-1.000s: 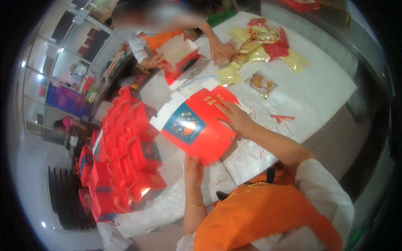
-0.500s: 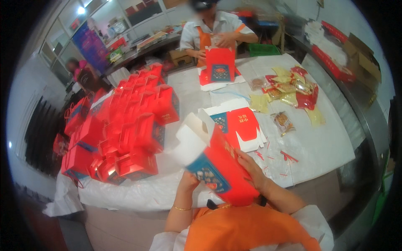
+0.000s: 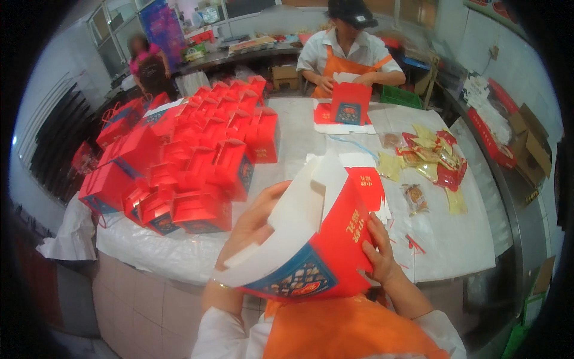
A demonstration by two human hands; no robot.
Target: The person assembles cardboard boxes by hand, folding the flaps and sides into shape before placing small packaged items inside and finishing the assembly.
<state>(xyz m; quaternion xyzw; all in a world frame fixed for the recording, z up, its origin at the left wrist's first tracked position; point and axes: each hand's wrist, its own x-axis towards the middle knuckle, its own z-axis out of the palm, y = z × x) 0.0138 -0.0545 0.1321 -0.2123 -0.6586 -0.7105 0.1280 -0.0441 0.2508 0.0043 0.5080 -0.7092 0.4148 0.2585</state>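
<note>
A partly folded red gift box (image 3: 342,234) with a blue patterned panel tilts in front of me, its white inner flaps raised toward the far side. My left hand (image 3: 250,222) holds its left side, the fingertips hidden behind a white flap. At the right edge my right hand (image 3: 382,254) grips the red wall, thumb and fingers against the card. Just beyond lies a flat red box blank (image 3: 366,184) with white edges, partly covered by the box I hold.
Rows of assembled red boxes (image 3: 209,170) fill the table's left. Wrapped snack packets (image 3: 433,157) and a clear packet (image 3: 415,200) lie right, near red scraps (image 3: 412,244). Across the table, a co-worker (image 3: 350,60) handles another red box (image 3: 351,103). Another person (image 3: 149,66) stands far left.
My left hand has moved up and outward along the box's left side. The box has turned, showing its white inside flaps more broadly. The view has shifted; the co-worker still handles a box.
</note>
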